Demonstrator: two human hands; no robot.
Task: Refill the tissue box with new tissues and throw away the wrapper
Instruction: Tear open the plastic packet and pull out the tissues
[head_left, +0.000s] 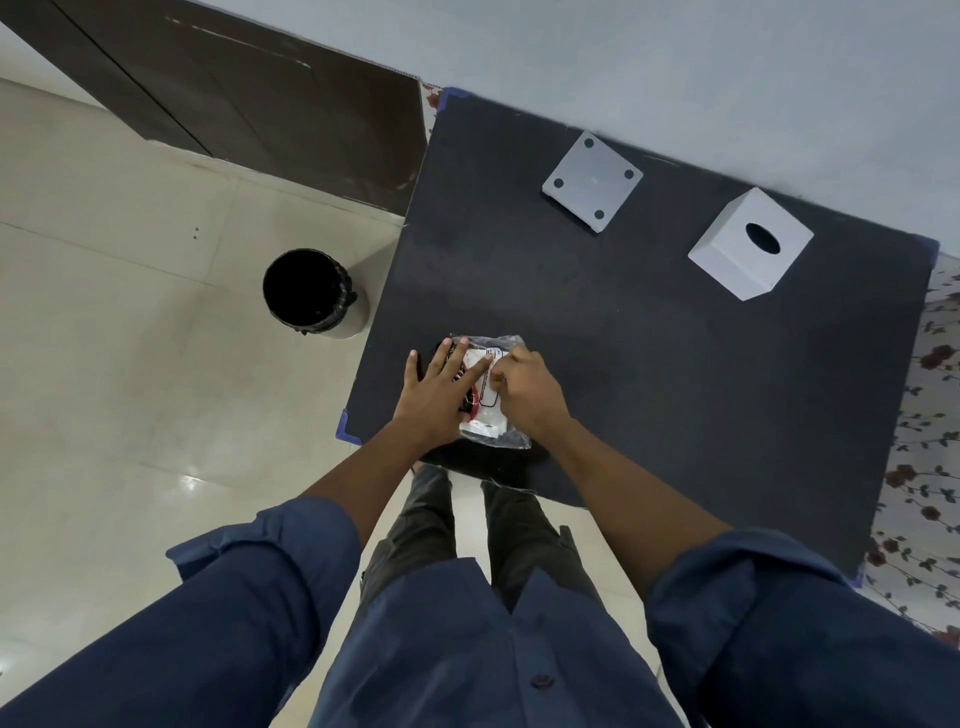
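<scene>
While the left hand (439, 382) presses flat, fingers spread, right hand (524, 384) fingers pinch the tissue pack (488, 410).

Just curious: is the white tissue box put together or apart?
Apart: the cover and base plate lie separately on the table.

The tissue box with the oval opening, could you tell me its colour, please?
Plain white tissue box, clearest in the head view.

1. Tissue pack (488, 410): white tissues in clear plastic wrapper with red and black print; lies flat near the tabletop's near edge, toward its near-left corner.
2. Tissue box cover (748, 247): white cube, oval slot on top; stands near the far-right corner.
3. Box base (592, 179): white square panel, four dark round pads; lies near the far edge.
4. Waste bin (311, 293): black-lined cylinder, open, on the floor just beside the tabletop's left edge.
</scene>
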